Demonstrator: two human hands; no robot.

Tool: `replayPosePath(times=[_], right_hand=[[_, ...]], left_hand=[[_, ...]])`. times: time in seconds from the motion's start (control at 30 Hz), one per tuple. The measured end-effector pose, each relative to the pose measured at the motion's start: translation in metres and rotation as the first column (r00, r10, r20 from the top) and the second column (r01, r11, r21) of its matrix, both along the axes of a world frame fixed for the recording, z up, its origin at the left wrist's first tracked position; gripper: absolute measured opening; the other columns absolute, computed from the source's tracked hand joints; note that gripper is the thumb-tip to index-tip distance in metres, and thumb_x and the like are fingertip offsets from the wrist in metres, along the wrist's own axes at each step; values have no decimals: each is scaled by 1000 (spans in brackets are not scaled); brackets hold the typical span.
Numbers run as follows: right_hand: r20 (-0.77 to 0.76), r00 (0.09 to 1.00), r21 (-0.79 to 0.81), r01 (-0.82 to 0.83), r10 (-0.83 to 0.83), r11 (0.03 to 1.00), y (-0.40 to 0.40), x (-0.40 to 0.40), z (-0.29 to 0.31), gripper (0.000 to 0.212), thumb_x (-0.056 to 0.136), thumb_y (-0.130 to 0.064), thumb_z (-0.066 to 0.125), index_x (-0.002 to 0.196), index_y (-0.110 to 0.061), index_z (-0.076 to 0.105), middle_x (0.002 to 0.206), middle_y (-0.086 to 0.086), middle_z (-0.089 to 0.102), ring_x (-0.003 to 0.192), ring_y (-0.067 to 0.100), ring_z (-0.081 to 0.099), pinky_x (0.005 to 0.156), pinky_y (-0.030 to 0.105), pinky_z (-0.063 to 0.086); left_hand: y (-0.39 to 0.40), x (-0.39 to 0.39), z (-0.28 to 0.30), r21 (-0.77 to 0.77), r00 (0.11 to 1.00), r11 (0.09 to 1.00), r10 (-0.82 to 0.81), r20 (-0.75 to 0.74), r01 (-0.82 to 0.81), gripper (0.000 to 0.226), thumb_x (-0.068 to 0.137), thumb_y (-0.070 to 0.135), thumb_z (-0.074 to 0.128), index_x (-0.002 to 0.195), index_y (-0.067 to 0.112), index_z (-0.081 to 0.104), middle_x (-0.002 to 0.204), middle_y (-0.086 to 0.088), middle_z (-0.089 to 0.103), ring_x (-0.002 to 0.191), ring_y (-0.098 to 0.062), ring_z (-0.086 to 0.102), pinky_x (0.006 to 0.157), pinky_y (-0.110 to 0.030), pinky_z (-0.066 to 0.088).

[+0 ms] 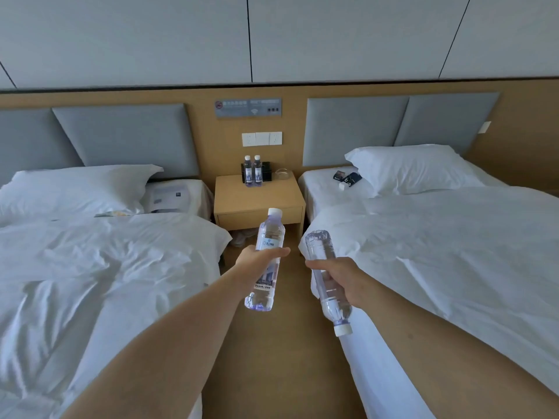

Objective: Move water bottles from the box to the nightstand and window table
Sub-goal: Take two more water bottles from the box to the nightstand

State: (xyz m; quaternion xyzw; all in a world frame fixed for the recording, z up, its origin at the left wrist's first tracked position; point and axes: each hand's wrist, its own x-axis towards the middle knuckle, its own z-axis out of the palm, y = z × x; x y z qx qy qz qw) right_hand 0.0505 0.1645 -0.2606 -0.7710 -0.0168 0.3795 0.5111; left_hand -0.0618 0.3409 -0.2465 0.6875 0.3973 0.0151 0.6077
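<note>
My left hand (257,261) grips a clear water bottle (267,237) around its labelled middle, with the white cap pointing up and away. My right hand (341,279) holds a second water bottle (320,246) upside down, its white cap toward me at the bottom. Both hands are held out over the aisle between two beds. Ahead stands a light wooden nightstand (257,198) against the wall. Two small water bottles (253,172) stand side by side at the back of its top. No box is in view.
A white bed (90,267) flanks the aisle on the left and another bed (438,237) on the right. On the nightstand sit a black holder (266,170) and a glass ashtray (283,174). Dark small items (348,178) lie by the right pillow. Slippers lie under the nightstand.
</note>
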Motion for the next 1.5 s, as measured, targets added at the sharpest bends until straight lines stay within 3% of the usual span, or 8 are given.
replayPosePath(times=[0.23,0.37,0.53,0.77,0.9,1.1,1.37,1.5], right_hand=[[-32,999,-23,-20,20,1000,63,91,-25,61,70,-47,89,113,-12,63,107,19,72,98,36,72,91,45,60],[-53,997,1,-51,51,999,99,169,-34,59,66,-47,91,106,-12,67,105,21,74,95,36,73,80,39,59],[-57,994,16,-91,91,996,130,261,-23,50,72,-42,90,100,-5,71,69,11,60,62,25,60,67,34,55],[-54,988,24,-141,142,990,191,348,1,39,81,-44,84,99,-14,66,52,2,55,57,20,53,61,30,52],[-73,984,-10,-167,165,986,226,378,-10,36,81,-47,82,85,-21,59,42,-5,51,43,11,46,43,21,39],[-139,977,9,-163,162,987,301,424,-36,47,75,-49,86,101,-14,67,81,8,59,72,22,57,61,28,48],[-202,967,-100,-179,156,979,421,499,-53,55,67,-22,94,109,-10,62,98,13,63,81,29,62,50,31,53],[-221,962,-219,-209,160,953,474,529,-52,51,66,-30,94,99,-17,58,102,11,63,79,27,67,42,27,52]], left_hand=[[56,84,-19,52,994,999,0,-113,6,56,74,56,83,111,21,59,101,-8,72,89,-23,72,90,-45,58],[87,156,-24,101,992,995,21,-125,-9,55,73,54,84,109,19,63,99,-9,73,89,-24,73,93,-47,58],[114,242,-10,80,991,994,82,-103,-74,52,71,49,87,104,17,64,95,-9,74,85,-25,74,89,-45,60],[151,329,-2,70,988,987,145,-56,-141,66,69,60,85,113,22,54,104,-7,69,91,-25,71,91,-46,58],[185,358,-14,27,979,978,205,0,-205,68,71,59,85,118,23,52,104,-4,68,90,-23,70,75,-38,55],[267,398,-34,-109,977,975,202,63,-194,70,72,66,81,120,20,57,100,-9,74,76,-19,74,64,-32,56],[400,473,-59,-129,979,971,200,-30,-202,67,68,63,84,113,18,61,87,-9,77,63,-17,75,53,-27,57],[454,503,-64,-31,986,988,150,-65,-153,63,60,66,86,104,29,63,83,3,77,72,-15,76,53,-26,54]])
